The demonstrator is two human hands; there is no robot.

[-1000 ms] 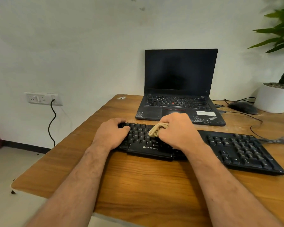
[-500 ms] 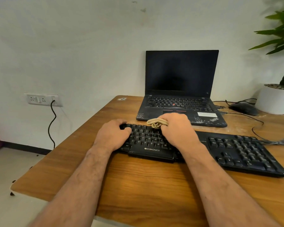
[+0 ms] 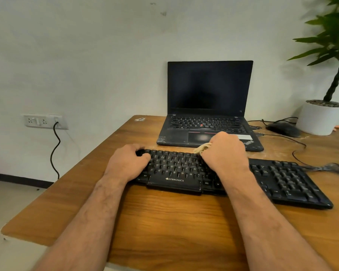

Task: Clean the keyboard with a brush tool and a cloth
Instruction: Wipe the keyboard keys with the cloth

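Note:
A black keyboard (image 3: 282,178) lies across the wooden table (image 3: 164,222), slanting toward the right. My left hand (image 3: 126,162) grips the keyboard's far left corner, fingers curled over its top edge. My right hand (image 3: 224,151) holds a bunched beige cloth (image 3: 202,147) against the upper rows of keys near the keyboard's middle. Most of the cloth is hidden under that hand. No brush tool is in view.
An open black laptop (image 3: 207,122) with a dark screen stands just behind the keyboard. A black mouse (image 3: 283,129) and cables lie at the back right, beside a white plant pot (image 3: 317,119). A wall socket (image 3: 44,121) with a black cord is on the left.
My right hand has slid the cloth away from me and to the right, from the middle keys to the top rows. My left hand stays on the left corner.

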